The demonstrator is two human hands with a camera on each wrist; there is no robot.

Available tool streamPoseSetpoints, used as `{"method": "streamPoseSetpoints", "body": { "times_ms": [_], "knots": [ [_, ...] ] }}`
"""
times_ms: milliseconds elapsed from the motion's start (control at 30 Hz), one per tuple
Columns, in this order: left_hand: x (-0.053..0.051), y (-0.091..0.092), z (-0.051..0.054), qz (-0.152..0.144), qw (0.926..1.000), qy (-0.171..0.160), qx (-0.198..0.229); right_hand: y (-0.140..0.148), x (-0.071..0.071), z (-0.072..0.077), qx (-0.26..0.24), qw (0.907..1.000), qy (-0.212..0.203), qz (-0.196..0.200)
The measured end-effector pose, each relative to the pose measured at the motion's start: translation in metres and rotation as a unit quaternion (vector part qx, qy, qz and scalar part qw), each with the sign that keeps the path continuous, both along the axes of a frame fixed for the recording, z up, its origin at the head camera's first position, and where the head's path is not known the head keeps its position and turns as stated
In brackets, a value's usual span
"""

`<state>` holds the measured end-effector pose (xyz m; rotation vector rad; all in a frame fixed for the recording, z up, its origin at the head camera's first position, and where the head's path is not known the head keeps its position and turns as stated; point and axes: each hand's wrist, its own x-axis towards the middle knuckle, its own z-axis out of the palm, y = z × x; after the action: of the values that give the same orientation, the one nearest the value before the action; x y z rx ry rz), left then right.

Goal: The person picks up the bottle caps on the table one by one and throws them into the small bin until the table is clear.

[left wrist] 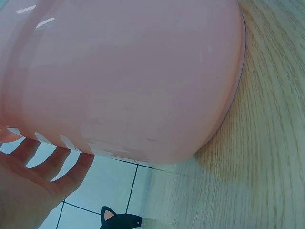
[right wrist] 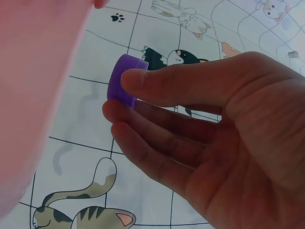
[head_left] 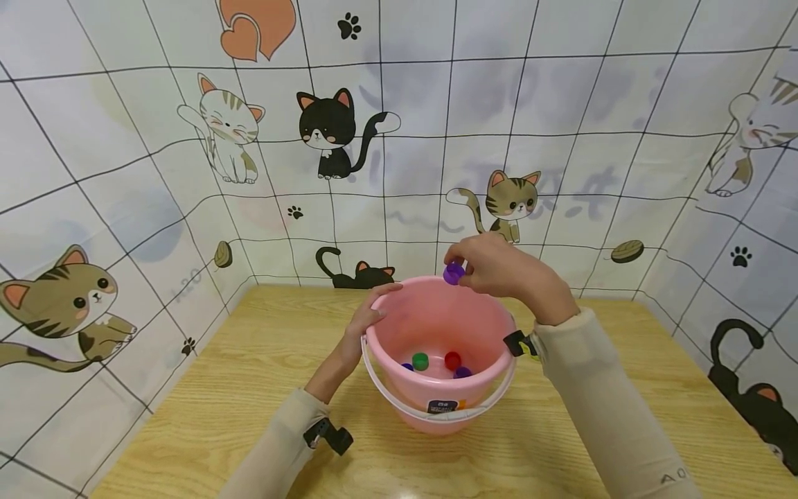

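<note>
A pink bucket (head_left: 399,388) stands upright on the wooden table with its white handle (head_left: 445,416) hanging down in front. My left hand (head_left: 361,326) grips the bucket's left rim; the left wrist view shows its fingers (left wrist: 71,174) against the outer wall. Over the far right part of the rim, my right hand (head_left: 499,267) pinches a ribbed purple bottle cap (right wrist: 124,78) between thumb and fingers. Down on the bucket's floor lie a green cap (head_left: 420,361), a red cap (head_left: 452,360), a purple cap (head_left: 463,372) and a partly hidden blue one (head_left: 408,366).
The wooden table (head_left: 262,360) extends on both sides of the bucket. White tiled-pattern sheets (head_left: 411,104) printed with cartoon cats enclose the back and both sides. Each sleeve carries a small black device at the wrist.
</note>
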<state>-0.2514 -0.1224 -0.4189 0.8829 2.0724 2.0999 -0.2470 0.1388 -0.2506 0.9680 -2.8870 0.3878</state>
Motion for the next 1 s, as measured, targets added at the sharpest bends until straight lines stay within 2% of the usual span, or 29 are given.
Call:
{"method": "streamPoseSetpoints", "body": {
  "times_ms": [400, 1000],
  "knots": [
    [-0.0001, 0.0008, 0.0004, -0.005, 1.0, 0.002, 0.003, 0.0007, -0.0019, -0.0011, 0.007, 0.9999, 0.006, 0.013],
    [0.0, 0.0, -0.0002, 0.0, 1.0, 0.002, -0.005, 0.0018, -0.0008, -0.0018, -0.002, 0.9998, -0.016, 0.006]
  ]
}}
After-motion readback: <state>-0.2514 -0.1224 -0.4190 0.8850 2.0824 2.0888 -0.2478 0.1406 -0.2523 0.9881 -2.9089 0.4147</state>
